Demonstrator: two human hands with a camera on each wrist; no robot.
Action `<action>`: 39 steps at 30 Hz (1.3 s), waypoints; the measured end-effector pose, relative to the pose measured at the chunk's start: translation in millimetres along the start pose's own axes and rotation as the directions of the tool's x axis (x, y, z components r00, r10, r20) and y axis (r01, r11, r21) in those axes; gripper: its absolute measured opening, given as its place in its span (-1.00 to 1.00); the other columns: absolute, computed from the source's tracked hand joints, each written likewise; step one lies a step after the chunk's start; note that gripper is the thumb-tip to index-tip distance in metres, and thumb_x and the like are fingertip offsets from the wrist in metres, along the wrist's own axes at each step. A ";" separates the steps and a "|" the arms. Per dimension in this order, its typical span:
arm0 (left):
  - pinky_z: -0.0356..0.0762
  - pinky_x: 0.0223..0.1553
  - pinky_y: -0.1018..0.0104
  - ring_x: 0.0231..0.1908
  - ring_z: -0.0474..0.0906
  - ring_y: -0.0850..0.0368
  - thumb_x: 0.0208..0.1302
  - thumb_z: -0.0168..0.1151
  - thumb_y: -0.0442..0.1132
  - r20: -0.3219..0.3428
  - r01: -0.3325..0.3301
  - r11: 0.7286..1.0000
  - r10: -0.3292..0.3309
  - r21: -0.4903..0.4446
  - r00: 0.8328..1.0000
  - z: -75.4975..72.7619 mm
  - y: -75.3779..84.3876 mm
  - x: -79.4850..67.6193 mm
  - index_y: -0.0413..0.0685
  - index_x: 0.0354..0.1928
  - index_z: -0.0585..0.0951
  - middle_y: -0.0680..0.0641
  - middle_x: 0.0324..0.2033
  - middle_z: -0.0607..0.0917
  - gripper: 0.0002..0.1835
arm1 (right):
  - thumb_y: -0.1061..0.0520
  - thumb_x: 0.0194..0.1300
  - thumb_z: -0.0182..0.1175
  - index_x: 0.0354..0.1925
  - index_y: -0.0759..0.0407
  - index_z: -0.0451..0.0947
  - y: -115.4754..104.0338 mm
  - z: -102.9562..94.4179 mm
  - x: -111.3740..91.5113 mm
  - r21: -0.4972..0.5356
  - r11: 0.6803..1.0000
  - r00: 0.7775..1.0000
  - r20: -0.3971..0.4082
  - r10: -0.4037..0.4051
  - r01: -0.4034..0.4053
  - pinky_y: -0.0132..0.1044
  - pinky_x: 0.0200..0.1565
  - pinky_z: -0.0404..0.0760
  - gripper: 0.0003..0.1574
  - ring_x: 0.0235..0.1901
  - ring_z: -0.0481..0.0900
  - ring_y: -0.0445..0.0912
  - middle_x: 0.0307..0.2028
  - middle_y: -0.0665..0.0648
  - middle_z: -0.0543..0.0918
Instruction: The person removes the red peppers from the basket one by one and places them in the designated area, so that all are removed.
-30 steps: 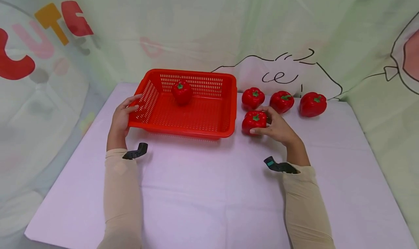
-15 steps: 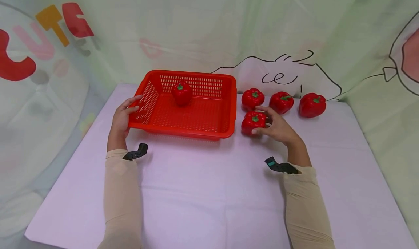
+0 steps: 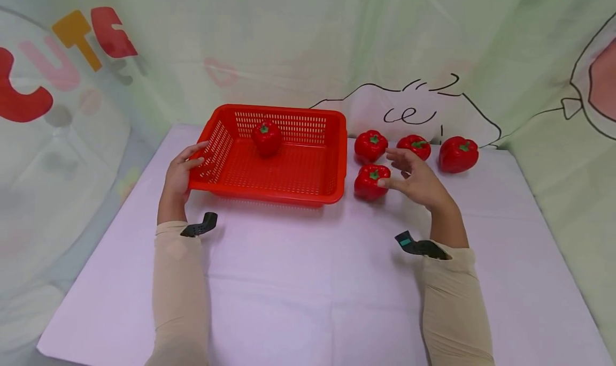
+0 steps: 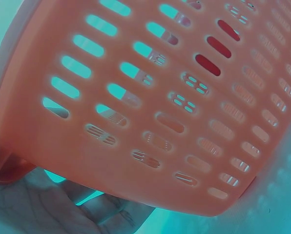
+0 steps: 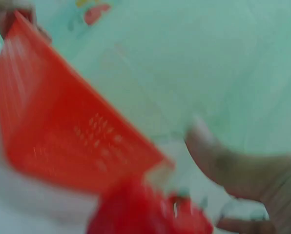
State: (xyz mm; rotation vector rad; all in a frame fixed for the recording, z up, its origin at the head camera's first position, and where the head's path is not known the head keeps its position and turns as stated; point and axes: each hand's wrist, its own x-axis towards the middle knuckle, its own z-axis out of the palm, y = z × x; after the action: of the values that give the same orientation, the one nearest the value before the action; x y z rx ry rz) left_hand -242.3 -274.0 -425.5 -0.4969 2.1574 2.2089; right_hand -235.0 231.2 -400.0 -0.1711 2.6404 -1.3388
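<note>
My left hand (image 3: 178, 170) grips the left end of a red plastic basket (image 3: 269, 197); in the left wrist view its fingers (image 4: 106, 209) show beside the basket's slotted wall (image 4: 135, 126). Inside the basket, near its back wall, stands one red bell pepper (image 3: 267, 138). To the basket's right my right hand (image 3: 421, 181) is spread beside another red bell pepper (image 3: 370, 184), its thumb tip close to that pepper's right side. Whether the thumb touches it I cannot tell. In the right wrist view the thumb (image 5: 223, 165) stands apart from the blurred peppers.
Behind the right hand, three more bell peppers lie in a row: one on the left (image 3: 370, 145), one partly hidden by the fingers (image 3: 416, 145), one on the right (image 3: 459, 154). A white cloth covers the table (image 3: 269, 291). A printed curtain (image 3: 289, 45) hangs behind.
My right hand has loosened from around the near pepper and drawn back slightly to the right, its fingers spreading. The pepper stays where it was; the left hand and basket hold still.
</note>
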 end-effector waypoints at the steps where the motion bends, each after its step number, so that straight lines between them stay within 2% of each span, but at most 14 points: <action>1: 0.63 0.01 0.33 0.23 0.35 0.11 0.45 0.03 -0.14 -0.004 0.002 1.000 -0.002 0.002 1.000 -0.9 -0.4 0.4 0.42 0.30 0.50 0.02 0.43 0.29 -0.57 | -0.03 0.14 0.44 0.51 0.03 0.05 -7.3 1.8 -0.5 -0.006 1.000 0.999 -0.045 0.014 -0.015 0.22 0.31 0.40 0.13 0.44 0.19 0.23 0.45 0.24 0.26; 4: 0.62 0.03 0.31 0.24 0.33 0.11 0.46 0.02 -0.15 -0.005 0.003 1.000 -0.003 -0.001 1.000 -2.8 -2.1 1.2 0.42 0.30 0.51 0.03 0.43 0.29 -0.56 | -0.08 0.10 0.46 0.51 -0.07 0.09 -34.7 11.4 -2.7 0.018 0.998 0.983 -0.175 0.059 -0.057 0.21 0.23 0.49 0.13 0.45 0.16 0.20 0.45 0.20 0.28; 7: 0.61 0.06 0.30 0.25 0.33 0.12 0.45 0.03 -0.15 -0.002 0.005 1.000 -0.005 0.003 1.000 -4.0 -4.2 1.3 0.43 0.30 0.50 0.04 0.43 0.28 -0.56 | -0.08 0.07 0.48 0.49 -0.13 0.14 -64.7 27.5 -0.2 0.067 0.997 0.970 -0.234 0.058 -0.043 0.19 0.22 0.51 0.11 0.46 0.15 0.15 0.45 0.15 0.29; 10: 0.60 0.06 0.31 0.25 0.33 0.13 0.45 0.04 -0.13 -0.013 0.009 1.000 -0.009 0.004 1.000 -6.6 -6.3 0.7 0.43 0.31 0.49 0.05 0.43 0.28 -0.56 | -0.07 0.05 0.49 0.48 -0.15 0.14 -94.7 48.7 11.4 0.092 0.996 0.982 -0.187 0.018 0.000 0.16 0.23 0.52 0.13 0.46 0.16 0.11 0.45 0.11 0.28; 14: 0.61 0.06 0.33 0.24 0.32 0.12 0.45 0.04 -0.13 -0.026 0.008 1.000 -0.008 0.004 1.000 -9.8 -8.3 -0.1 0.41 0.32 0.48 0.04 0.43 0.28 -0.55 | -0.06 0.05 0.49 0.48 -0.13 0.11 -130.2 80.3 36.8 0.125 0.992 0.998 -0.064 -0.026 0.034 0.09 0.20 0.57 0.14 0.44 0.19 0.08 0.45 0.12 0.26; 19: 0.61 0.05 0.30 0.25 0.33 0.11 0.46 0.01 -0.15 -0.027 0.010 1.000 -0.010 0.017 1.000 -9.1 -10.6 1.0 0.42 0.30 0.50 0.04 0.44 0.29 -0.56 | -0.04 0.08 0.48 0.50 -0.05 0.06 -158.6 118.8 78.3 0.163 0.986 0.998 0.056 -0.032 0.023 -0.01 0.19 0.60 0.16 0.38 0.26 0.08 0.42 0.16 0.26; 23: 0.59 0.08 0.26 0.25 0.33 0.09 0.45 0.02 -0.17 -0.015 0.010 1.000 -0.010 -0.004 1.000 -4.8 -12.4 1.8 0.40 0.30 0.51 0.02 0.44 0.29 -0.56 | -0.05 0.09 0.47 0.50 0.03 0.06 -164.9 141.1 114.8 0.105 0.994 0.996 0.089 0.032 -0.042 -0.01 0.30 0.49 0.16 0.38 0.24 0.07 0.43 0.15 0.26; 27: 0.56 0.11 0.23 0.24 0.32 0.07 0.45 0.02 -0.19 0.002 0.001 1.000 -0.001 -0.025 1.000 -0.4 -12.9 1.8 0.34 0.31 0.50 -0.02 0.44 0.29 -0.55 | -0.02 0.09 0.47 0.49 0.07 0.07 -161.9 152.6 140.2 0.042 0.994 0.988 0.115 0.099 -0.105 -0.02 0.35 0.44 0.15 0.38 0.23 0.07 0.43 0.17 0.26; 32: 0.53 0.16 0.19 0.25 0.32 0.06 0.45 0.03 -0.18 0.012 -0.014 1.000 0.014 -0.013 1.000 2.3 -10.2 3.0 0.35 0.32 0.50 -0.01 0.42 0.30 -0.55 | 0.01 0.08 0.48 0.49 0.05 0.07 -150.9 160.8 158.1 0.004 0.991 0.982 0.134 0.130 -0.132 -0.03 0.31 0.50 0.15 0.37 0.25 0.05 0.40 0.16 0.30; 39: 0.52 0.21 0.13 0.27 0.34 0.05 0.44 0.02 -0.18 -0.002 -0.029 0.999 0.029 0.024 1.000 0.6 -4.7 7.0 0.41 0.29 0.51 0.02 0.42 0.32 -0.55 | 0.03 0.09 0.48 0.50 -0.01 0.05 -142.0 169.5 169.4 0.039 0.996 0.986 0.144 0.079 -0.085 -0.03 0.31 0.49 0.16 0.38 0.25 0.08 0.40 0.17 0.30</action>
State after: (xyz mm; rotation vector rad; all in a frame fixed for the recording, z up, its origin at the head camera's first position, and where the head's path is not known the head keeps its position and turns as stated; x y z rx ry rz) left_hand -248.0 -274.6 -431.7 -0.4708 2.2042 2.1952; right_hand -362.2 -16.7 -401.3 -0.1442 2.4706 -1.3069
